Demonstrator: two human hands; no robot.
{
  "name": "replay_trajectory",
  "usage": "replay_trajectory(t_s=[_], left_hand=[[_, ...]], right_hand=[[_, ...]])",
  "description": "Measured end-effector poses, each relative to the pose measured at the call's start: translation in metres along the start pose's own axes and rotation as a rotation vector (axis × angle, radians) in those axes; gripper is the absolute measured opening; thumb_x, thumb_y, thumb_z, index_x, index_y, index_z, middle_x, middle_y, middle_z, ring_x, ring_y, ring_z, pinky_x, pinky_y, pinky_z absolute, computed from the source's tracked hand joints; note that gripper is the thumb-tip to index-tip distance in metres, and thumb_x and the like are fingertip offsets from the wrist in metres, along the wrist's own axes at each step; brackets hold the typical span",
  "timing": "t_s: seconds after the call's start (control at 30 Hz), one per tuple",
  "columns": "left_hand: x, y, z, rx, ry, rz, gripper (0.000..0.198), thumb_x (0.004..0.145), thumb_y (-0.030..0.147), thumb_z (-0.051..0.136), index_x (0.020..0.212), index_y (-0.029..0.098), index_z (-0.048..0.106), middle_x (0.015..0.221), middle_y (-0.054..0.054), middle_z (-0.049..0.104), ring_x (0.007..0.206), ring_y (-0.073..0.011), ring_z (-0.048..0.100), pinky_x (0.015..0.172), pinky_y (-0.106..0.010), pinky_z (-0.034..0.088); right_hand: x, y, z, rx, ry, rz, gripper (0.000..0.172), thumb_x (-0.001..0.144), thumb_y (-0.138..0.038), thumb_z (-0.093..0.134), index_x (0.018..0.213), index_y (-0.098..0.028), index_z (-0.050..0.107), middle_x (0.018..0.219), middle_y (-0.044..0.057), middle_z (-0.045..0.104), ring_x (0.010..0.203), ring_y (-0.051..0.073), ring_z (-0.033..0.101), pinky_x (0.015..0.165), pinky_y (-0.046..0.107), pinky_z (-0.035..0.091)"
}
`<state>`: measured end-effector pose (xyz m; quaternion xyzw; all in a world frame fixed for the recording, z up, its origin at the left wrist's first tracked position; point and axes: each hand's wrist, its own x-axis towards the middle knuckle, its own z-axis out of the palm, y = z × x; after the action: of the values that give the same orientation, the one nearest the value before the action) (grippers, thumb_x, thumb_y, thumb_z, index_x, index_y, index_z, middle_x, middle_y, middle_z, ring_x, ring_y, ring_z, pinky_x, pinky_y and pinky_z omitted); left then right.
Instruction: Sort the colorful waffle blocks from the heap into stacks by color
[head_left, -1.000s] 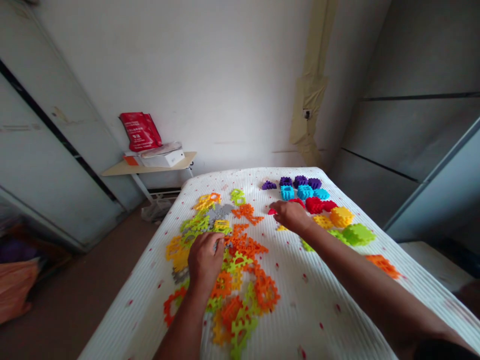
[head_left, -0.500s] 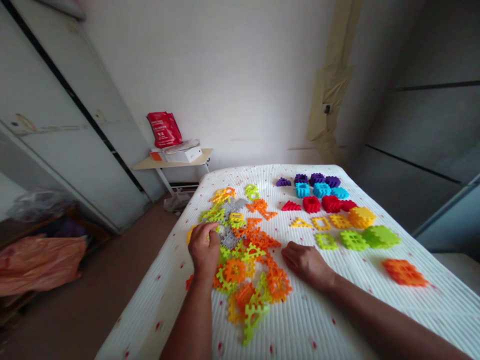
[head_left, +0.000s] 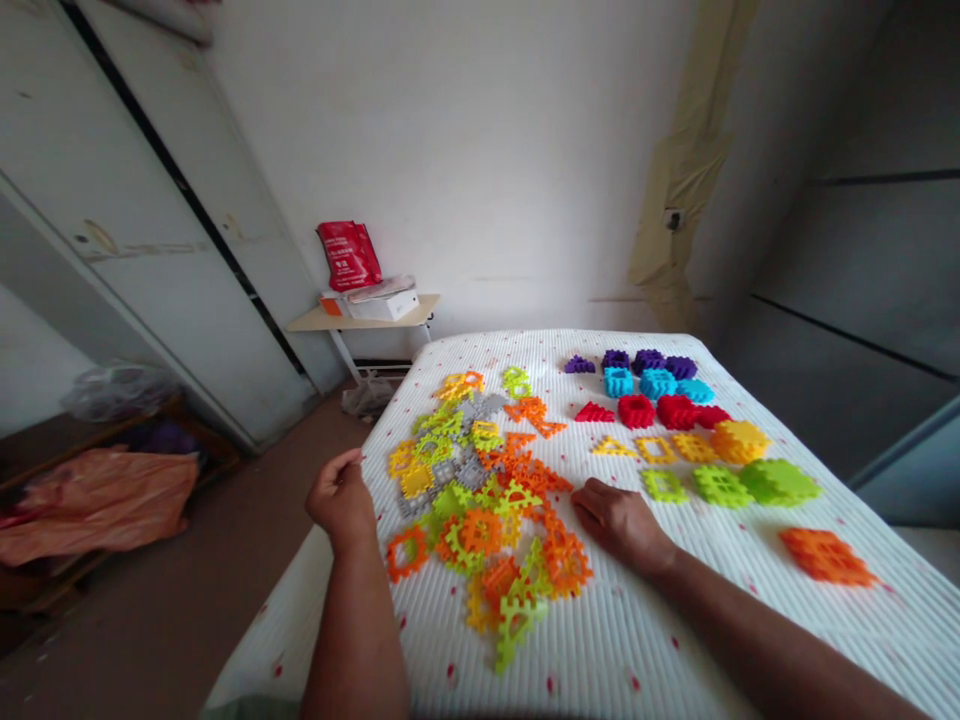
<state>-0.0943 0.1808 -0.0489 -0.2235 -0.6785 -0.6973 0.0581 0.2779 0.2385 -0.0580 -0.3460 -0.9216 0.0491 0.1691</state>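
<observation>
My left hand (head_left: 341,497) is raised at the left edge of the bed, beside the mixed pile, its fingers curled together; whether something is between them is hidden. My right hand (head_left: 619,520) rests on the bed just right of the orange pieces (head_left: 529,475), fingers curled under. The pile also has lime green pieces (head_left: 517,625), grey pieces (head_left: 471,470) and yellow pieces (head_left: 417,481). Sorted groups stand to the right: purple (head_left: 649,361), blue (head_left: 658,383), red (head_left: 636,411), yellow (head_left: 739,440), green (head_left: 780,482) and orange (head_left: 827,556).
The pieces lie on a white ribbed bed cover (head_left: 600,640). Behind at the left, a small table (head_left: 300,321) bears a red bag (head_left: 349,255) and a white box (head_left: 386,305). Cabinets (head_left: 150,250) flank the bed, and an orange cloth (head_left: 112,500) hangs at far left.
My left hand has moved left, off the pile, uncovering yellow and grey pieces. My right hand stays on the bed in nearly the same place. The view has shifted slightly.
</observation>
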Motion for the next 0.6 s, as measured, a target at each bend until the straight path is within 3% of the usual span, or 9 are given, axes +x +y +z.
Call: replay_trajectory(t_s=[0.2,0.6], left_hand=[[0.005,-0.011,0.003,0.003,-0.048,-0.078,0.023,0.063,0.028,0.055,0.077,0.014,0.067,0.072,-0.003,0.066,0.071,-0.0183,0.062,0.07,-0.033,0.05],[0.004,-0.014,0.005,0.085,-0.164,-0.118,0.023,0.059,0.024,0.052,0.072,0.016,0.069,0.059,-0.001,0.064,0.059,-0.0166,0.06,0.062,-0.03,0.051]], right_hand=[[0.0,0.004,0.005,0.015,0.008,0.003,0.03,0.092,-0.022,0.033,0.076,-0.018,0.058,0.075,0.003,0.057,0.065,0.011,0.054,0.057,0.022,0.037],[0.0,0.006,0.009,0.037,0.009,0.018,0.031,0.092,-0.023,0.032,0.079,-0.018,0.06,0.076,0.003,0.057,0.064,0.011,0.055,0.057,0.021,0.037]])
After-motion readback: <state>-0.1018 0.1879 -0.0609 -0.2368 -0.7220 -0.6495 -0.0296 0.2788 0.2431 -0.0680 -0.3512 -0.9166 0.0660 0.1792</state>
